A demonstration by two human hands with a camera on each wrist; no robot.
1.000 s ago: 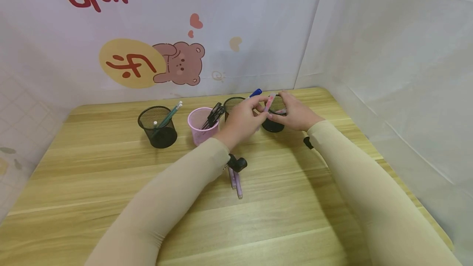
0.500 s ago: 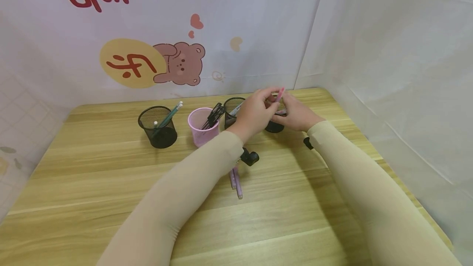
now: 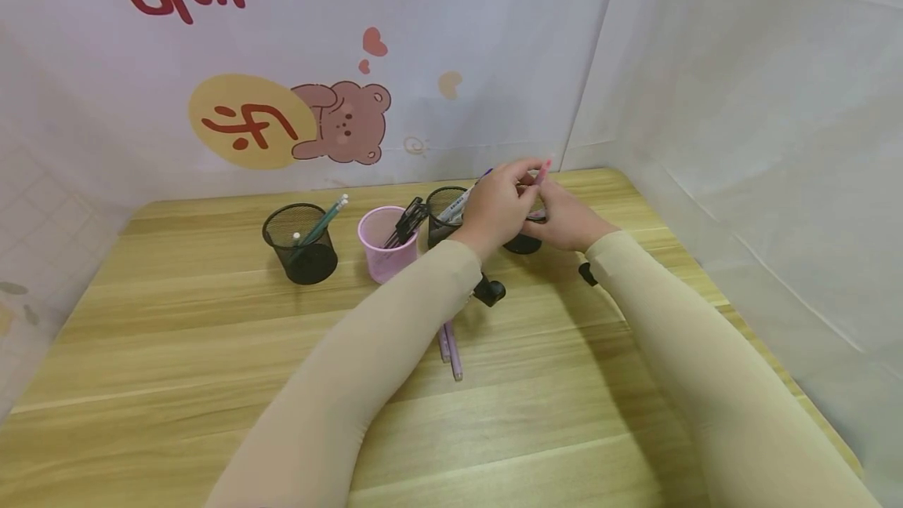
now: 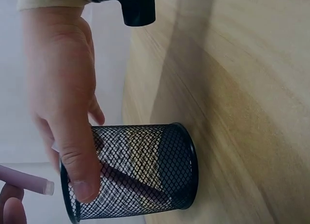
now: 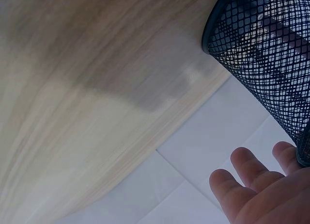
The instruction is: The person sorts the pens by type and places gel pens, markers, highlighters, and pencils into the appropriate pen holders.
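My left hand pinches a pink pen above the rightmost black mesh pen cup. In the left wrist view, the pen's clear-tipped end is just outside the cup's rim, apart from it. My right hand grips that cup near its rim, thumb along the mesh. Through the mesh a dark pen shows inside. The right wrist view has the right hand's fingers by the rim, some stretched past it. Two purple pens lie on the table below the left forearm.
To the left stand a black mesh cup with green pencils, a pink mesh cup with black pens, and another black mesh cup with white-barrelled pens, partly behind my left hand. White cloth hangs behind and to the right of the wooden table.
The left hand has moved right with the pink pen, coming close to the right hand above the cup. The right hand and its cup have stayed in place.
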